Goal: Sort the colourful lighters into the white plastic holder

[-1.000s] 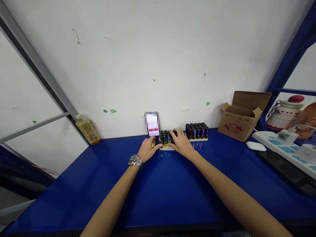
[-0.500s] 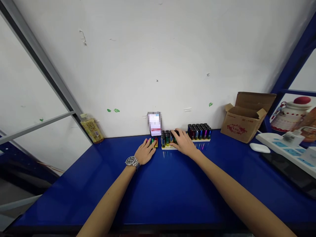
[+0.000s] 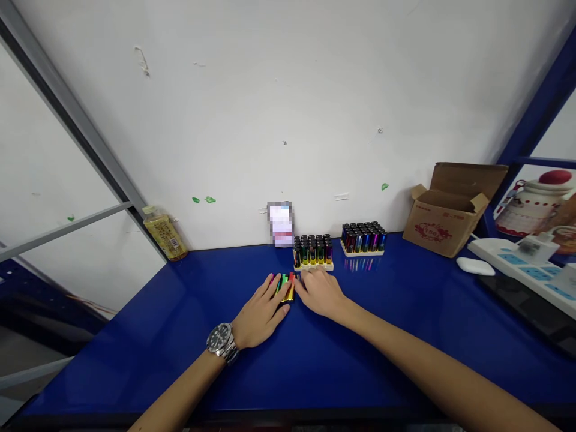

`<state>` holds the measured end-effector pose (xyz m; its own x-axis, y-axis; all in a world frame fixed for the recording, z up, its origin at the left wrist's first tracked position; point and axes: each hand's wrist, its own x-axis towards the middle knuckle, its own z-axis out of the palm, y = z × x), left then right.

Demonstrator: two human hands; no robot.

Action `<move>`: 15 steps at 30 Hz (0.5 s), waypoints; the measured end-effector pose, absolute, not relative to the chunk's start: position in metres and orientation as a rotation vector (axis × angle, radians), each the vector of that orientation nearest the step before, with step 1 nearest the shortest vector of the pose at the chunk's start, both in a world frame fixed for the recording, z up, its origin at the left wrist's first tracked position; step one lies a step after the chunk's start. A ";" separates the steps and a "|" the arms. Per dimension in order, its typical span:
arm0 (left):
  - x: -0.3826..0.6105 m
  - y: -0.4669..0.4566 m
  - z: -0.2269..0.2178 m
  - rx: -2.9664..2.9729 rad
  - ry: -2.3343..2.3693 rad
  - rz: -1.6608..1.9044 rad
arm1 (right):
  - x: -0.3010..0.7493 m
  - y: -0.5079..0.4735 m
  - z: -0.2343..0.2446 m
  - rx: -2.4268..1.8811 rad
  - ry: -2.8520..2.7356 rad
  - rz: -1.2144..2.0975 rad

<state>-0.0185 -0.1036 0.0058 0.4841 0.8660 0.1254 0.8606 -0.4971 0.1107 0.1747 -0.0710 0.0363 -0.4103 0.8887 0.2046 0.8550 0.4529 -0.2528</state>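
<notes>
A small bunch of loose, shiny multicoloured disposable lighters [image 3: 284, 287] lies on the blue table [image 3: 135, 366], partly hidden under my left hand [image 3: 260, 310]. The fingers of that hand rest over the bunch, and a steel wristwatch [image 3: 221, 342] sits on its wrist. My right hand [image 3: 320, 294] lies just to the right, its fingertips at the bunch's edge. Behind them stands a cream tray of upright lighters [image 3: 314, 267], with a second full tray [image 3: 362, 252] further right.
A phone with a blurred screen [image 3: 281, 224] leans on the white wall behind the trays. At the back stand a yellow drink bottle [image 3: 165, 237] and an open cardboard box [image 3: 443, 217]. On the right lie a white mouse [image 3: 475, 266] and a white power strip [image 3: 513, 261].
Both hands have moved toward me, and the right hand has left the nearer tray. The loose lighters now lie further forward, and that tray's lighters show fully.
</notes>
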 end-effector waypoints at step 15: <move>-0.006 -0.090 0.009 2.594 1.682 0.257 | 0.178 -0.066 0.050 -1.657 -2.454 0.456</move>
<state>-0.0063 -0.0904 0.0094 0.3984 0.9097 0.1169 0.9031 -0.4114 0.1230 0.1781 -0.0662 0.0497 -0.3806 0.9235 -0.0485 0.8793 0.3451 -0.3281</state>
